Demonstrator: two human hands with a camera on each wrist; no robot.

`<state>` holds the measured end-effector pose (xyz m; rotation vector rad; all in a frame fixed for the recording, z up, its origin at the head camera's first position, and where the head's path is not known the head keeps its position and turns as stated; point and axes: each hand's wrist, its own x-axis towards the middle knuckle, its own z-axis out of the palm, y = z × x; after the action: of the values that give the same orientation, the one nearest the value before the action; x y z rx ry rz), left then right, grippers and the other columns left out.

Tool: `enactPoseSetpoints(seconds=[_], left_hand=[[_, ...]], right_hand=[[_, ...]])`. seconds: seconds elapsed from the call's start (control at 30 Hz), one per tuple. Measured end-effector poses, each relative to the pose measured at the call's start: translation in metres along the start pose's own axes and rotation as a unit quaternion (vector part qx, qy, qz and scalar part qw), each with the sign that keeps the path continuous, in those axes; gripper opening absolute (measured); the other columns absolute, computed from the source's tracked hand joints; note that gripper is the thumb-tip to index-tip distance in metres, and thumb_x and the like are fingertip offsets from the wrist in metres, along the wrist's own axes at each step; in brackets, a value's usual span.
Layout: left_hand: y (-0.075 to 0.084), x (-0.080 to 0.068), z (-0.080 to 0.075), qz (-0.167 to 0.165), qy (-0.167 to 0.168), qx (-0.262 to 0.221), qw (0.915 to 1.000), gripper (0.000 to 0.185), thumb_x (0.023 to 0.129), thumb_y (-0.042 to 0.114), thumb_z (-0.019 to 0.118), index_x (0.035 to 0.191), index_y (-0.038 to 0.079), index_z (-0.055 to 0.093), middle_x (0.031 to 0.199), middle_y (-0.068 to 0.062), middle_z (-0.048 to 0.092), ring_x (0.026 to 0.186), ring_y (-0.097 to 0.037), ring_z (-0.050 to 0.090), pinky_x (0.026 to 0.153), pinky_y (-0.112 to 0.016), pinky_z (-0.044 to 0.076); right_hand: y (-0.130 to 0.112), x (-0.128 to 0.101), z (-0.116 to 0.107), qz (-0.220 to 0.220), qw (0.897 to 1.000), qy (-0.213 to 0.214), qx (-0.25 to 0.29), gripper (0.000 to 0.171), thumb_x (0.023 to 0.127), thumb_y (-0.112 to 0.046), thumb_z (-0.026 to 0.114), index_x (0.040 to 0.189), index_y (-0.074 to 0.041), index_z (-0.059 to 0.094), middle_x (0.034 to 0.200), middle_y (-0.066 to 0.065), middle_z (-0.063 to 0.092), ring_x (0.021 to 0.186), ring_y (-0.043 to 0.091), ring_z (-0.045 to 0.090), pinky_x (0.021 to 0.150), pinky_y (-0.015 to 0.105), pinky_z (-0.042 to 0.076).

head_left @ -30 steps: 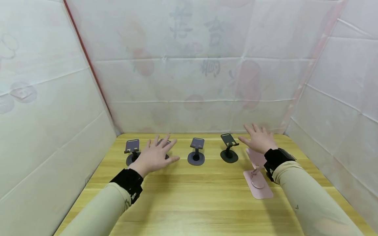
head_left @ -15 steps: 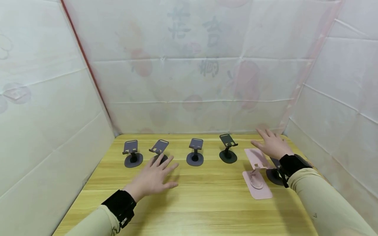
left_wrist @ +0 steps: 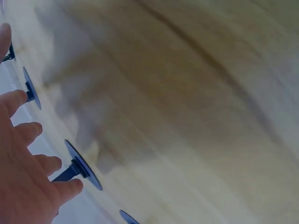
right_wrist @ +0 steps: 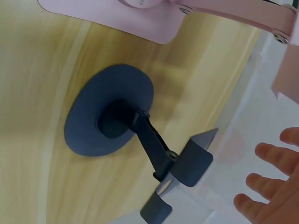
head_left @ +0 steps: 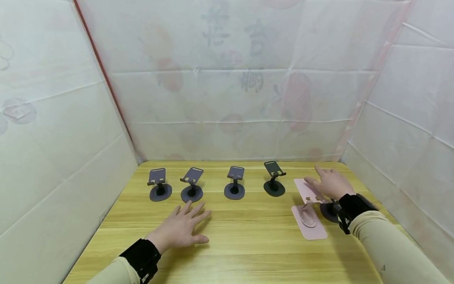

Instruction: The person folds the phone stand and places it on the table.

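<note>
The right hand (head_left: 330, 184), its grip loose and holding nothing, hovers over the pink phone stand (head_left: 309, 211) with its flat rectangular base at the surface's (head_left: 248, 244) right side, while the left hand (head_left: 181, 228) lies spread, grip empty.

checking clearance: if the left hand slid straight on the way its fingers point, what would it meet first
Probably the second grey stand from the left. The left hand lies open on the table, fingers aimed at its round base; exact depth is unclear.
</note>
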<state>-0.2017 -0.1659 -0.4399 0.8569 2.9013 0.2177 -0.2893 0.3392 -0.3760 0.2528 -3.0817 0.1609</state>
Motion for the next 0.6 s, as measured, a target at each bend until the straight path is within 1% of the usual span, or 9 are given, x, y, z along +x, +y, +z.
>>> enactPoseSetpoints(seconds=[0.07,0.2,0.33,0.4,0.43,0.5,0.53,0.6], left_hand=[[-0.002,-0.002,0.002,-0.003,-0.010,-0.003,0.9999,0.085,0.090,0.073,0.057,0.158,0.024,0.042,0.166,-0.013,0.030,0.149,-0.053,0.025,0.113,-0.075,0.025],[-0.004,-0.005,0.004,-0.007,-0.024,-0.007,0.9997,0.089,0.088,0.076,0.058,0.158,0.024,0.041,0.166,-0.013,0.031,0.148,-0.054,0.025,0.112,-0.075,0.026],[-0.007,-0.007,0.007,-0.006,-0.030,-0.009,0.9995,0.092,0.086,0.077,0.061,0.158,0.025,0.041,0.165,-0.013,0.033,0.147,-0.054,0.028,0.110,-0.075,0.029],[-0.008,-0.007,0.009,-0.005,-0.030,-0.009,0.9995,0.092,0.085,0.077,0.061,0.158,0.025,0.041,0.165,-0.013,0.033,0.146,-0.054,0.029,0.109,-0.075,0.030],[-0.009,-0.007,0.010,-0.004,-0.030,-0.008,0.9995,0.092,0.085,0.077,0.061,0.158,0.025,0.041,0.165,-0.013,0.033,0.146,-0.054,0.029,0.109,-0.075,0.031],[-0.009,-0.007,0.011,-0.004,-0.030,-0.008,0.9995,0.092,0.085,0.077,0.061,0.158,0.025,0.041,0.165,-0.013,0.033,0.146,-0.054,0.029,0.109,-0.075,0.031],[-0.010,-0.007,0.011,-0.004,-0.030,-0.008,0.9995,0.092,0.085,0.077,0.061,0.158,0.025,0.041,0.165,-0.013,0.033,0.146,-0.054,0.029,0.108,-0.076,0.031],[-0.010,-0.007,0.012,-0.004,-0.030,-0.009,0.9995,0.093,0.084,0.078,0.061,0.158,0.026,0.041,0.165,-0.013,0.033,0.146,-0.054,0.029,0.108,-0.076,0.031]], right_hand=[[-0.002,-0.001,0.001,-0.001,1.000,-0.001,0.002,0.087,0.104,-0.062,0.043,0.150,0.013,0.039,0.142,0.039,0.048,0.130,0.065,0.039,0.104,0.074,0.035],[-0.003,-0.003,0.005,0.004,1.000,-0.012,0.003,0.086,0.105,-0.061,0.043,0.146,0.014,0.043,0.135,0.040,0.054,0.130,0.065,0.040,0.103,0.074,0.036],[-0.001,-0.003,0.011,0.007,1.000,-0.020,-0.003,0.086,0.105,-0.062,0.041,0.145,0.014,0.045,0.132,0.039,0.057,0.131,0.064,0.039,0.103,0.075,0.035],[-0.001,-0.002,0.013,0.004,1.000,-0.018,-0.007,0.084,0.105,-0.061,0.040,0.143,0.014,0.048,0.128,0.037,0.060,0.129,0.064,0.041,0.101,0.075,0.036],[0.000,-0.002,0.014,0.001,1.000,-0.017,-0.009,0.082,0.105,-0.060,0.040,0.140,0.013,0.052,0.122,0.036,0.064,0.127,0.064,0.044,0.099,0.074,0.038],[-0.001,-0.001,0.016,-0.004,1.000,-0.019,-0.011,0.080,0.106,-0.060,0.039,0.136,0.012,0.056,0.103,0.027,0.071,0.123,0.063,0.048,0.096,0.073,0.041],[-0.001,-0.001,0.016,-0.007,1.000,-0.020,-0.010,0.078,0.106,-0.059,0.039,0.133,0.012,0.058,0.094,0.021,0.071,0.120,0.062,0.050,0.093,0.072,0.042],[0.000,0.000,0.017,-0.011,1.000,-0.025,-0.005,0.077,0.107,-0.058,0.038,0.130,0.012,0.061,0.081,0.011,0.068,0.114,0.060,0.055,0.090,0.069,0.045]])
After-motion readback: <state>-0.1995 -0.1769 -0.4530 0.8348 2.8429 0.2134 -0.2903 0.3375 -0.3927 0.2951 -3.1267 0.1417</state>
